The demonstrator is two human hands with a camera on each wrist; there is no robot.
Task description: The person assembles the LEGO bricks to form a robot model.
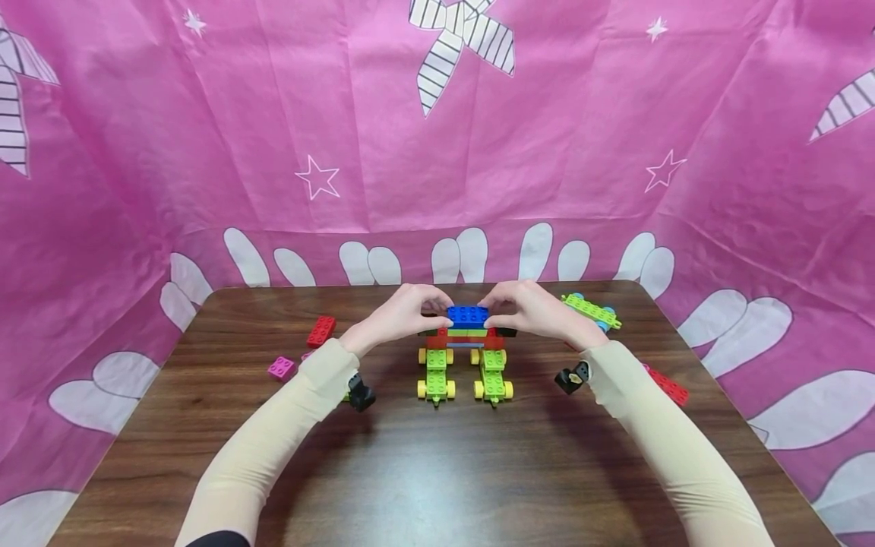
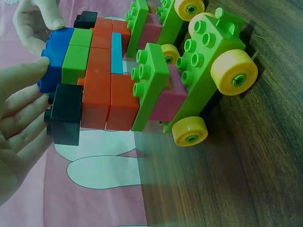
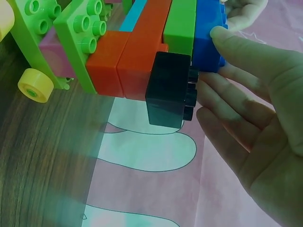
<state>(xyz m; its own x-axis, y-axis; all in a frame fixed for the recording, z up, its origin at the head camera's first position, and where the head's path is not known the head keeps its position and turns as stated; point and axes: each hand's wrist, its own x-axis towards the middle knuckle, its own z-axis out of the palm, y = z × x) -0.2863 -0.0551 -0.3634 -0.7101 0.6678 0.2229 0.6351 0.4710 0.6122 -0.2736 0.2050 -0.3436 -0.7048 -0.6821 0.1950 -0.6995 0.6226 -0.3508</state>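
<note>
The left hand [image 1: 403, 310] and right hand [image 1: 536, 310] pinch the ends of the long blue plastic brick [image 1: 468, 317], on top of boxy green plastic bricks [image 2: 77, 56]. Pushing both ends down evenly should help.

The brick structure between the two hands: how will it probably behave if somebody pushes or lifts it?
The brick structure would probably roll forward or back, since it stands on yellow wheels. It seems fairly stiff, as its parts look like hard, interlocking plastic. Lifted only by the blue brick on top, it might separate at a visible seam.
</note>
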